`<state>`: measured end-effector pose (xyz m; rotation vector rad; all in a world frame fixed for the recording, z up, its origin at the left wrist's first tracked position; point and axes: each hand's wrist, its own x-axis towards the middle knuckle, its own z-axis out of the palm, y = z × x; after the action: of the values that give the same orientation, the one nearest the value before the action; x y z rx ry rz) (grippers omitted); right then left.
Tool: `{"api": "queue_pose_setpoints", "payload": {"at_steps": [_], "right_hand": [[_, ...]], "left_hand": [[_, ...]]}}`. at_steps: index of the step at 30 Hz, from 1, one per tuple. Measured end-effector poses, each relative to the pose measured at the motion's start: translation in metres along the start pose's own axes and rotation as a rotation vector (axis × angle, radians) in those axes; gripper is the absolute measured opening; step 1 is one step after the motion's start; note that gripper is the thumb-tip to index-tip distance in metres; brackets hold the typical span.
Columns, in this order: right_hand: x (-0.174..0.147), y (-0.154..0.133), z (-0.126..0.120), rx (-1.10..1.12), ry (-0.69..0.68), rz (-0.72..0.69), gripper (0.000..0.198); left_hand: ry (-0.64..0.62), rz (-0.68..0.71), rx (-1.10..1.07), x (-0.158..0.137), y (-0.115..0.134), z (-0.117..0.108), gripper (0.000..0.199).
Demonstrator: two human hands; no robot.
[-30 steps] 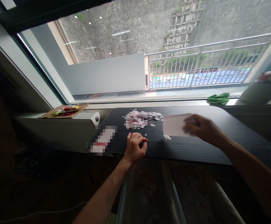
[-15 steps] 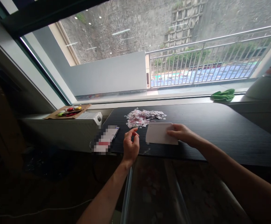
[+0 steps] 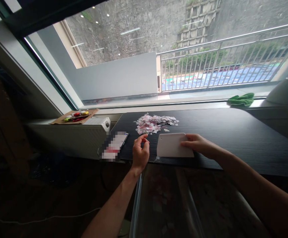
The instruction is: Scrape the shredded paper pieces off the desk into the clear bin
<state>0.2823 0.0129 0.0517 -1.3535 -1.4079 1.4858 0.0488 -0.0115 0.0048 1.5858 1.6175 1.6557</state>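
Note:
A heap of small paper scraps, white with pinkish patches, lies on the dark wood-grained table. My left hand is at the heap's near side, its fingers curled in and thumb bent toward them. Whether a scrap is between those fingers is too small to make out. My right hand grips the right edge of a white flat scraper-like card, which has rounded corners and a small hole at its upper left. The card is at the table's near edge, right of my left hand, with a few loose scraps just beyond it.
A phone, partly pixelated, lies at the table's left edge. Below the near edge is a clear-walled bin with dim scraps inside. Cardboard with colourful items rests on the radiator. A green cloth lies on the windowsill.
The card in my right hand has come slightly nearer to me, away from the heap, leaving a few scraps beyond it. My left hand stays curled in nearly the same place. The view has shifted slightly.

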Motion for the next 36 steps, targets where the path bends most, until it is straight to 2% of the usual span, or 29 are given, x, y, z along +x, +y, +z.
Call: {"api": "queue_pose_setpoints", "payload": {"at_steps": [6,18,22,24,26,30,33,36], "right_hand": [[-0.004,-0.002,0.0,-0.04,-0.071,-0.015,0.014],[-0.011,-0.008,-0.001,-0.004,-0.128,-0.005,0.023],[-0.012,-0.01,0.001,0.001,-0.007,-0.043,0.021],[-0.013,-0.012,-0.003,0.002,0.003,-0.05,0.019],[-0.014,-0.016,-0.015,0.023,0.049,-0.068,0.017],[-0.014,-0.015,-0.057,0.045,0.319,-0.119,0.012],[-0.01,-0.004,-0.082,0.033,0.427,-0.099,0.014],[-0.005,0.007,-0.09,0.046,0.455,-0.055,0.015]], "left_hand": [[-0.011,0.02,0.034,0.0,-0.001,-0.001,0.026],[0.0,0.018,0.024,0.0,0.001,-0.001,0.025],[-0.005,0.022,0.033,0.0,0.003,-0.001,0.025],[-0.009,0.017,0.035,0.0,0.002,-0.002,0.026],[-0.02,0.021,0.038,0.001,0.001,-0.002,0.026],[-0.078,0.085,0.071,0.002,0.001,-0.004,0.022],[-0.182,0.173,0.177,0.001,0.005,-0.003,0.021],[-0.413,0.236,0.42,0.0,0.017,0.005,0.02]]}}
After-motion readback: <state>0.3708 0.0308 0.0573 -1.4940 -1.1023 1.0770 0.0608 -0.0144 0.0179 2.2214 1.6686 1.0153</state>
